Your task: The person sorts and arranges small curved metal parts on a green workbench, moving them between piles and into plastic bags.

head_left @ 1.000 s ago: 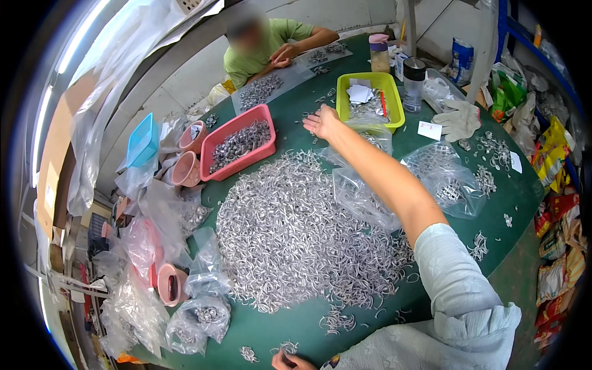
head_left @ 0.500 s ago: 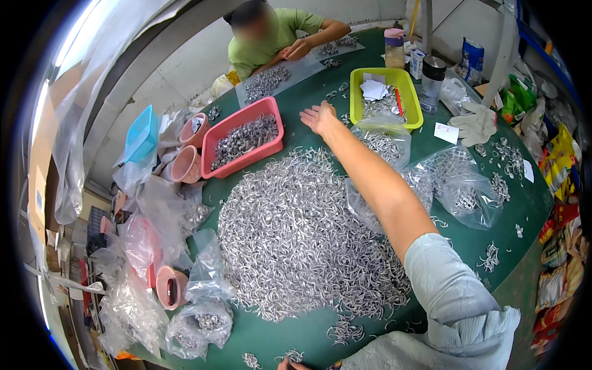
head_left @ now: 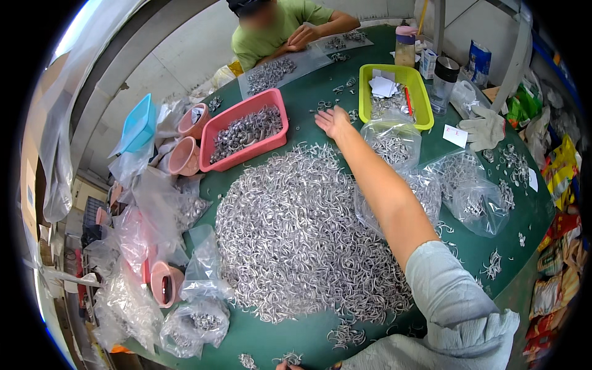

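Note:
My right hand (head_left: 333,121) is stretched far across the green table, fingers extended and palm turned partly up, with nothing visible in it. A few small silver metal pieces (head_left: 324,106) lie just beyond its fingertips. Below my right arm spreads a large heap of curved silver metal pieces (head_left: 302,240). At the bottom edge, only the fingertips of my left hand (head_left: 288,366) show, beside a small cluster of metal pieces (head_left: 290,357). The rest of that hand is out of the picture, so its grip is hidden.
A pink bin (head_left: 206,148) and a yellow-green bin (head_left: 366,92) hold metal parts. Clear plastic bags of parts (head_left: 478,206) sit right, more bags (head_left: 197,327) and pink cups (head_left: 184,156) left. A co-worker (head_left: 277,37) sits across the table. A bottle (head_left: 444,86) and glove (head_left: 484,128) stand far right.
The view has shifted slightly. My right hand has moved a little to the right over the table, and small metal pieces now show beyond its fingers. My left hand stays at the bottom edge.

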Demonstrator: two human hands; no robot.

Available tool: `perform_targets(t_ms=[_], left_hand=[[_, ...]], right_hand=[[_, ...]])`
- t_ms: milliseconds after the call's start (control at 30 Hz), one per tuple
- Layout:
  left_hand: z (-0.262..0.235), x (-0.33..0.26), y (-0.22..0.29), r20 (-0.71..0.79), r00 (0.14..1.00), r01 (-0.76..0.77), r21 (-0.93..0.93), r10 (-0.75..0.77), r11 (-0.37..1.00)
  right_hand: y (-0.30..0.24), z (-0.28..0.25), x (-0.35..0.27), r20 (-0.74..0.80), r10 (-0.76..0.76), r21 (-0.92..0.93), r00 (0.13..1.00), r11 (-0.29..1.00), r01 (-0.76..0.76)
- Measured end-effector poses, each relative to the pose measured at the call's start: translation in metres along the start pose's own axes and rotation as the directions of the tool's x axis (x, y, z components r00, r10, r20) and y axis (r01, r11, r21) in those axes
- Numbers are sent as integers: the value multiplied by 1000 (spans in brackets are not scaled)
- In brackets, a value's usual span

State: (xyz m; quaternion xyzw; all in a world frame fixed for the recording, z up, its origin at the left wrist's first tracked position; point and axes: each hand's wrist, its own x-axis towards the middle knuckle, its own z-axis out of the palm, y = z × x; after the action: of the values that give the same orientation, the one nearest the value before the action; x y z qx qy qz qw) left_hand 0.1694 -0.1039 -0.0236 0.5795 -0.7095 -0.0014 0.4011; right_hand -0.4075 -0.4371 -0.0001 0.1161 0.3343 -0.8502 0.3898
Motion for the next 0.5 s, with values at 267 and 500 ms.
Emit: perform_targets(t_ms=[267, 500], left_hand=[[5, 2, 3, -15, 1000, 16, -43, -17, 999], [-8, 3, 15, 10, 996, 85, -29, -84, 996]], right_hand=[[13, -33, 19, 254, -228, -893, 940, 318, 319], [59, -2, -86, 528, 269, -639, 805, -498, 586]])
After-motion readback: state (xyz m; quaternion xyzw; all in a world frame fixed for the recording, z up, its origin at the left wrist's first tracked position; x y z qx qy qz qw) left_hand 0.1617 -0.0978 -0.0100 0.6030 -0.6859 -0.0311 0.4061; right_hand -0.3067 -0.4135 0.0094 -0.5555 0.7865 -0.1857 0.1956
